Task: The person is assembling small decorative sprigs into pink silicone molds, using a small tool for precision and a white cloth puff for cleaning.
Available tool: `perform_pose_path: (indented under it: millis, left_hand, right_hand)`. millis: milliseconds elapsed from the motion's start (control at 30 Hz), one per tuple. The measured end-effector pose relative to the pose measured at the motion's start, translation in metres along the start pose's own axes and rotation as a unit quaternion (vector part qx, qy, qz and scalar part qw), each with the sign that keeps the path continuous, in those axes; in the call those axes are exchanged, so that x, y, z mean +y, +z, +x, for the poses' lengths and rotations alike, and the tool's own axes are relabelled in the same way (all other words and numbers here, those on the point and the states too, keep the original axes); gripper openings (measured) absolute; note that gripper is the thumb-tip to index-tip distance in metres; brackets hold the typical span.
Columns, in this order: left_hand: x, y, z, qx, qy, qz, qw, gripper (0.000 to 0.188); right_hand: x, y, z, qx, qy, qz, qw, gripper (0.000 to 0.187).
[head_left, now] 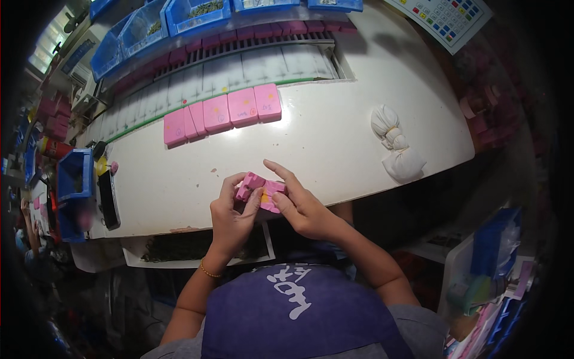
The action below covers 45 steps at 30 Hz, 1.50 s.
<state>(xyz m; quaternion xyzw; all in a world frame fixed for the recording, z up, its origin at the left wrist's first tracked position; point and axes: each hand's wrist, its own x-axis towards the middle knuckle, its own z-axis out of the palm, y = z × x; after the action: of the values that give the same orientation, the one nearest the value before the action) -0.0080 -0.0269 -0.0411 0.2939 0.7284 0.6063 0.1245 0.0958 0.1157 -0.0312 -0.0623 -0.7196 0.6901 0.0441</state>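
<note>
Above the table's front edge, my left hand and my right hand hold a pink rubber mould between them. It is folded apart, with notched, uneven inner faces and a yellow-orange patch near my thumbs. My left fingers wrap its left side, thumb pressed on its face. On its right side my right thumb presses, while the index finger points up and away. Beyond my hands, several flat pink mould blocks with handwritten marks lie side by side in a row.
A tied white cloth pouch lies at the table's right. Behind the row runs a long slotted rack, with blue bins above it. A dark phone and blue bin are at left. Below the edge sits an open drawer.
</note>
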Motion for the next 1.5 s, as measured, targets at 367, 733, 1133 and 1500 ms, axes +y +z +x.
perform_pose_path:
  millis: [367,733,1133,1500]
  left_hand:
    - [-0.009,-0.007,0.005,-0.051,0.016,0.073,0.996,0.027]
    - [0.001,-0.022,0.018,-0.056,-0.148,-0.177,0.971,0.030]
    - [0.041,0.007,0.014,-0.091,-0.156,-0.646,0.742,0.088]
    - [0.054,-0.002,0.021,-0.030,-0.310,-0.457,0.833,0.088]
  right_hand:
    - [0.004,0.000,0.002,0.005,-0.031,-0.014,0.999,0.055]
    - [-0.006,0.002,-0.019,0.033,-0.026,0.143,0.989,0.056]
    - [-0.028,0.026,-0.032,0.045,-0.142,0.133,0.980,0.061]
    - [-0.049,0.003,-0.035,0.013,-0.084,-0.112,0.990,0.058]
